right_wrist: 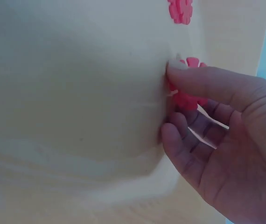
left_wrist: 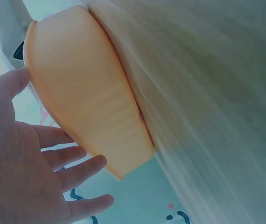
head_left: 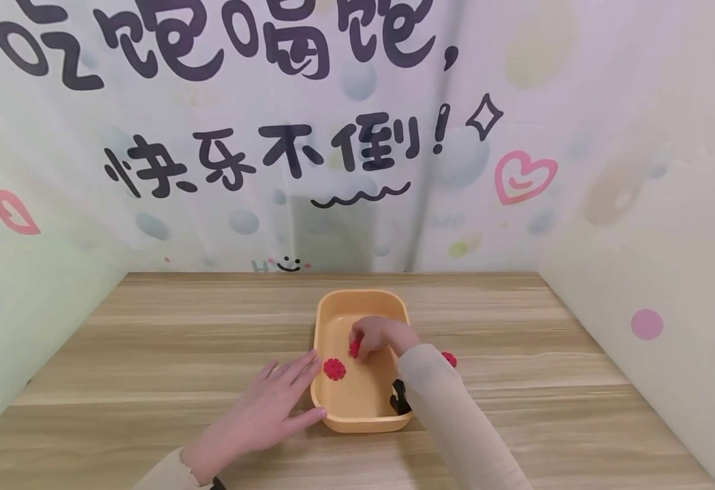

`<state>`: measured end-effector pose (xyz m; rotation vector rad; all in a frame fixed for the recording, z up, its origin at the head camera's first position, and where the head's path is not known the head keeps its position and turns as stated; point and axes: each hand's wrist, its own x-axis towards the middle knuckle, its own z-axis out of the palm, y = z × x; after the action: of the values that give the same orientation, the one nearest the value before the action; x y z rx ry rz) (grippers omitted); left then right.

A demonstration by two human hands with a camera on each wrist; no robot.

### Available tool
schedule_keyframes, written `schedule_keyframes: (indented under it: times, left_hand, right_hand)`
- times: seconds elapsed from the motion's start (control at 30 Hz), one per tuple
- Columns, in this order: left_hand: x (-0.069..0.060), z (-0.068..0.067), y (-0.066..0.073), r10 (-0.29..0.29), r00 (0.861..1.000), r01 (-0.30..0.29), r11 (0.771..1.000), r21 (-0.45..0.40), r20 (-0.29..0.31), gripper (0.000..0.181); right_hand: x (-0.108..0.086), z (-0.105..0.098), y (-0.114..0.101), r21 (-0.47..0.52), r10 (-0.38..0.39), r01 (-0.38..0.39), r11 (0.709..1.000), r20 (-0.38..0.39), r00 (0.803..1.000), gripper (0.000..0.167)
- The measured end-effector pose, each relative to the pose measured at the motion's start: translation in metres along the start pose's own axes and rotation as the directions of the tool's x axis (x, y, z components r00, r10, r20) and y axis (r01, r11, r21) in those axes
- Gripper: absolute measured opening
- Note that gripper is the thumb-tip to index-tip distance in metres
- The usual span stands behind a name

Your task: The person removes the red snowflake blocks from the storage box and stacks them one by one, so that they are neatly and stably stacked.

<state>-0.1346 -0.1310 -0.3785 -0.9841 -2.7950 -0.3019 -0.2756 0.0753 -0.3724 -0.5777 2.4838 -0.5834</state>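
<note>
An orange-yellow plastic basin [head_left: 363, 425] stands on the wooden table. My left hand [head_left: 265, 408] rests against its left rim with straight, spread fingers; the left wrist view shows the fingertips and thumb at the rim [left_wrist: 53, 109]. Inside the basin my right hand [head_left: 376, 337] pinches a red flower-shaped plastic piece [right_wrist: 189, 100] between thumb and fingers, low over the basin's floor. Another red notched disc [head_left: 335, 369] lies in the basin near its left wall.
A third red piece [head_left: 449, 358] shows beyond the right sleeve, partly hidden by it. A black object [head_left: 400, 398], probably the right wrist's camera, sits by the right cuff. Printed curtain walls [head_left: 357, 231] border the wooden table [head_left: 210, 320].
</note>
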Motion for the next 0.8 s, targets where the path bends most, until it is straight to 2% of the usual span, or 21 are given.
schedule_keyframes:
  times: [0.13,0.3,0.47,0.8]
  left_hand:
    - [-0.0002,-0.0011,0.0008,-0.002,1.0,0.002,1.0,-0.001,0.007,0.071]
    - [-0.0003,-0.0019,0.0013,-0.005,1.0,0.006,1.0,-0.009,0.008,0.07]
    - [0.0003,-0.0014,0.001,-0.008,1.0,0.009,1.0,-0.013,0.014,0.07]
    - [0.0005,-0.0008,0.0002,-0.011,1.0,0.011,1.0,-0.015,0.019,0.071]
  right_hand:
    - [0.0008,0.0012,0.0004,0.044,-0.004,0.005,0.999,-0.019,1.0,0.021]
    - [0.0003,0.001,0.0001,0.101,0.004,-0.007,0.995,0.023,1.0,0.027]
    - [-0.0008,0.0,0.0004,0.109,0.011,-0.017,0.994,0.058,0.998,0.029]
    - [-0.0006,0.0005,0.0013,0.089,0.007,-0.01,0.996,0.034,0.999,0.03]
